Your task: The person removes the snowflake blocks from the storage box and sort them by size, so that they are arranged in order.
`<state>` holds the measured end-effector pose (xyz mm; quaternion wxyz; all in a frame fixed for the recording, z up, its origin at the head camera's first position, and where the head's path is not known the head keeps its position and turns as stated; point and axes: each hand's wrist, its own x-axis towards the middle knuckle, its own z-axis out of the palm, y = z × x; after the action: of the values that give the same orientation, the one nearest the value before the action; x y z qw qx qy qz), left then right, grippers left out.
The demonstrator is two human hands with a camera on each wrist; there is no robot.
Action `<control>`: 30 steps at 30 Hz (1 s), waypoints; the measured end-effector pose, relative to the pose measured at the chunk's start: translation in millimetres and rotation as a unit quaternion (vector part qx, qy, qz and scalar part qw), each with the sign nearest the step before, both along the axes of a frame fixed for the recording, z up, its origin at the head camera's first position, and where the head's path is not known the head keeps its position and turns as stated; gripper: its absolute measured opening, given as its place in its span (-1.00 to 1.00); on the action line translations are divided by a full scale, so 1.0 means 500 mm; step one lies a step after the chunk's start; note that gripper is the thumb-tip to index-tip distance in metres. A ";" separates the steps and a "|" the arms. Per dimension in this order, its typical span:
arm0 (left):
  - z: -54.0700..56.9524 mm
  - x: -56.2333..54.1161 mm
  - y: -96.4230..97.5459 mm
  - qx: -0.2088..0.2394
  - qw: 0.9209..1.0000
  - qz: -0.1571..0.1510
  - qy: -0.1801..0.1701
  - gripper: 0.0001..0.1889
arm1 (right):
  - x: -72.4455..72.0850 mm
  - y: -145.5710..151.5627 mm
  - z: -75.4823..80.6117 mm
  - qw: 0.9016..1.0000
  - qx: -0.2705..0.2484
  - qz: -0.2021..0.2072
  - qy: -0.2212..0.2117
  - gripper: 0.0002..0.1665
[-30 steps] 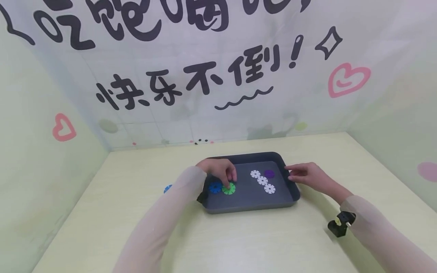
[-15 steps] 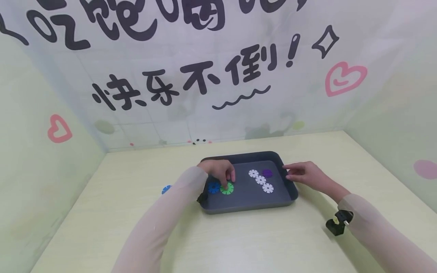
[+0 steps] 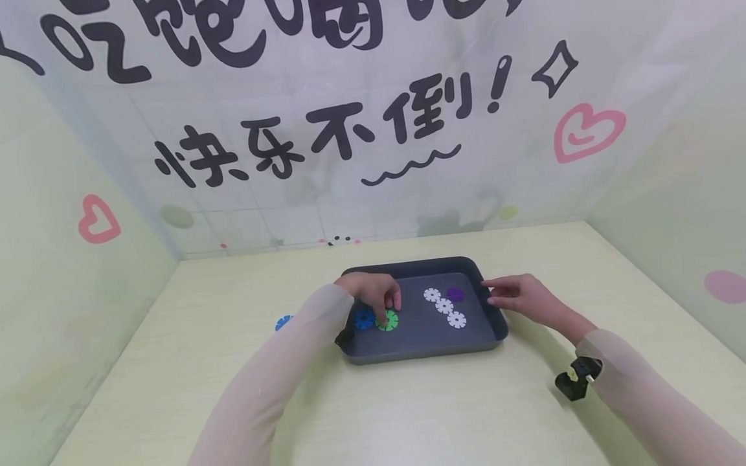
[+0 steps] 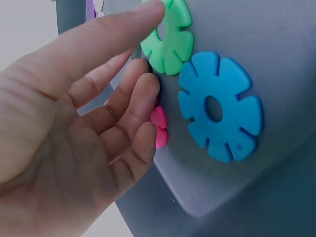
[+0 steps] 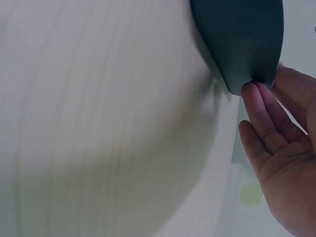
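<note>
A dark grey tray (image 3: 425,353) lies on the table with slotted plastic discs inside. My left hand (image 3: 373,290) reaches over its left side, thumb touching the green snowflake disc (image 4: 173,44), the other fingers bent loosely and holding nothing. Right beside that disc lies a blue snowflake disc (image 4: 217,106). A pink disc (image 4: 159,129) shows partly behind my fingers. Towards the tray's right side, three white discs (image 3: 444,305) form a slanting row near a purple disc (image 3: 455,295). My right hand (image 3: 521,296) holds the tray's right rim between its fingers.
Another blue disc (image 3: 283,321) lies on the table left of the tray, partly covered by my left sleeve (image 3: 285,369). A black wrist device (image 3: 577,378) hangs at my right cuff. Behind the table (image 3: 437,414) stands a printed wall (image 3: 291,213).
The view has shifted slightly. Both hands keep their places on the tray and the green disc, and the discs stay where they lay.
</note>
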<state>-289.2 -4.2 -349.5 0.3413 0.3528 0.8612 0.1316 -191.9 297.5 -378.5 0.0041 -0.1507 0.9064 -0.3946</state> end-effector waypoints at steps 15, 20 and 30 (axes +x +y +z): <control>-0.010 -0.004 0.007 -0.010 0.999 -0.003 0.032 -0.74 | 0.006 -0.004 0.008 1.000 -0.003 0.000 -0.009 -0.50; -0.010 -0.003 0.007 -0.021 0.999 -0.004 0.040 -0.74 | 0.006 -0.007 0.012 1.000 0.000 0.000 -0.010 -0.51; -0.008 -0.004 0.001 -0.009 0.999 0.013 0.049 -0.80 | 0.002 -0.003 0.006 1.000 -0.002 -0.002 -0.010 -0.50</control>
<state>-291.4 -3.5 -353.6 0.3006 0.3441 0.8826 0.1109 -190.6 295.8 -375.3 0.0122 -0.1447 0.9059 -0.3978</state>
